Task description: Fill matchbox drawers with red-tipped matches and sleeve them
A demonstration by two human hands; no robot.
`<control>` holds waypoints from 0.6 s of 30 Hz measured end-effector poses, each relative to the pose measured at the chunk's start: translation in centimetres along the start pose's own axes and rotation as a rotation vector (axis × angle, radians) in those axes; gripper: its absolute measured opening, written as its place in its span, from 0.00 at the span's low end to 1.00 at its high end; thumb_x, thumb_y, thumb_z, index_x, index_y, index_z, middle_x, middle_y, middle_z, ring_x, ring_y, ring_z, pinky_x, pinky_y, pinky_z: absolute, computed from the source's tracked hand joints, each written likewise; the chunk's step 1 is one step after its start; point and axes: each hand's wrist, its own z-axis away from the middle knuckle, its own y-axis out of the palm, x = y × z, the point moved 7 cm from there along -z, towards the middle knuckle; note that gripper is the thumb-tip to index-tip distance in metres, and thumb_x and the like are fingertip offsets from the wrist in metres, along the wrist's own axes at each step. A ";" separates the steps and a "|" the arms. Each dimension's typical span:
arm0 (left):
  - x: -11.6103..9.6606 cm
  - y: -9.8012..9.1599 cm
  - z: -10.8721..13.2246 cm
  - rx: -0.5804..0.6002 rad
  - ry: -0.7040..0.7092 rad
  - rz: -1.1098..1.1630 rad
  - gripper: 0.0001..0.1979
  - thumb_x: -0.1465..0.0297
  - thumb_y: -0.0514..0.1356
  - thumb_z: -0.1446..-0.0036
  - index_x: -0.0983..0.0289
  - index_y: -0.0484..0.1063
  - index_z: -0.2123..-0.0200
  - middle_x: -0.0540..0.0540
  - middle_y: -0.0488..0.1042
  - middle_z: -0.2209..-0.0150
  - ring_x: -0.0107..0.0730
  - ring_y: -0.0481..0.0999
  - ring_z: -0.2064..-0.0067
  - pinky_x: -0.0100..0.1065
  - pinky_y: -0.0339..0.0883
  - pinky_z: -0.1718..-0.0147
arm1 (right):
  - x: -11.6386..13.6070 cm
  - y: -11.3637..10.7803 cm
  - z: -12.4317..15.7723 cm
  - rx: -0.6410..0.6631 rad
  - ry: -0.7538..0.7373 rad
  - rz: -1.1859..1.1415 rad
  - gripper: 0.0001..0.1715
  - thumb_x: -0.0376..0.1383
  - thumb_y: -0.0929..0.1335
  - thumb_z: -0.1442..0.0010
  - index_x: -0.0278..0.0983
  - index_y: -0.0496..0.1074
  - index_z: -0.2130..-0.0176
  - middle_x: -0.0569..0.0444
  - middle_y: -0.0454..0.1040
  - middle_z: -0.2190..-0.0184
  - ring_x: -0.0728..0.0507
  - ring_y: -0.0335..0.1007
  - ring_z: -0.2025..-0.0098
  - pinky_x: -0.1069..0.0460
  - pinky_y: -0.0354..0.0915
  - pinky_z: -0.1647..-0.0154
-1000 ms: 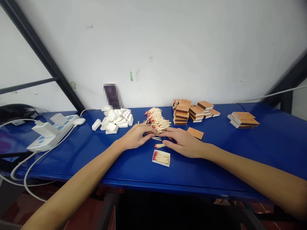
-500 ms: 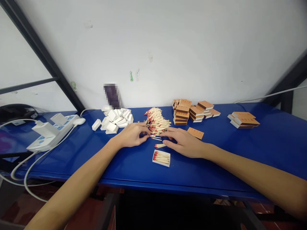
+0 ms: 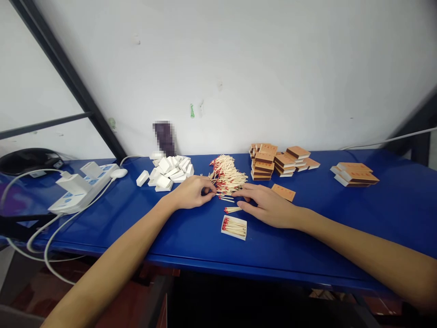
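Note:
A heap of red-headed matches (image 3: 228, 175) lies at the middle of the table. My left hand (image 3: 193, 191) is at its near left edge, thumb and forefinger pinched close by the red heads of a few loose matches (image 3: 226, 199). Whatever is between those fingertips is too small to make out. From the other side my right hand (image 3: 269, 205) reaches in, fingers stretched over the sticks' ends and thumb apart. Its thumb is at the end of a small bundle of matches (image 3: 232, 210). Nearer me sits an open white matchbox tray (image 3: 234, 236) with a layer of matches inside.
White empty trays (image 3: 170, 169) are piled left of the heap. Orange matchbox sleeves and boxes (image 3: 264, 157) stand stacked behind right, with more boxes (image 3: 355, 174) farther right. One flat matchbox cover (image 3: 284, 192) lies by my right hand. A power strip (image 3: 82, 189) with cables occupies the left.
The whole scene has shifted slightly right in the view. Both hands stay at nearly the same places beside the match heap.

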 end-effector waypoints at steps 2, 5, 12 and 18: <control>0.1 0.0 0.0 -0.003 -0.006 0.009 0.07 0.73 0.58 0.43 0.64 0.77 0.65 0.51 0.75 0.69 0.26 0.69 0.71 0.29 0.61 0.69 | 0.0 0.0 0.0 0.004 0.003 0.002 0.22 0.41 0.60 0.31 0.36 0.72 0.46 0.46 0.74 0.56 0.39 0.70 0.54 0.44 0.64 0.53; 0.1 0.0 0.1 0.000 -0.014 0.024 0.07 0.74 0.58 0.44 0.64 0.78 0.66 0.51 0.76 0.70 0.25 0.69 0.72 0.29 0.61 0.70 | 0.0 -0.1 0.0 0.003 0.006 0.007 0.22 0.41 0.60 0.31 0.36 0.72 0.46 0.45 0.73 0.55 0.38 0.70 0.54 0.44 0.64 0.53; 0.1 0.1 0.1 0.005 -0.032 0.092 0.08 0.74 0.59 0.45 0.64 0.79 0.66 0.51 0.77 0.70 0.24 0.69 0.75 0.28 0.62 0.71 | 0.2 -0.1 0.0 0.015 -0.027 0.008 0.22 0.41 0.60 0.31 0.37 0.72 0.44 0.46 0.73 0.60 0.40 0.70 0.58 0.47 0.64 0.60; -0.2 0.2 0.0 -0.005 -0.032 0.127 0.08 0.75 0.59 0.45 0.65 0.80 0.65 0.51 0.77 0.71 0.24 0.68 0.75 0.27 0.61 0.72 | 0.2 -0.1 0.0 0.020 -0.020 0.005 0.23 0.42 0.59 0.30 0.37 0.72 0.43 0.46 0.73 0.60 0.40 0.69 0.59 0.47 0.63 0.61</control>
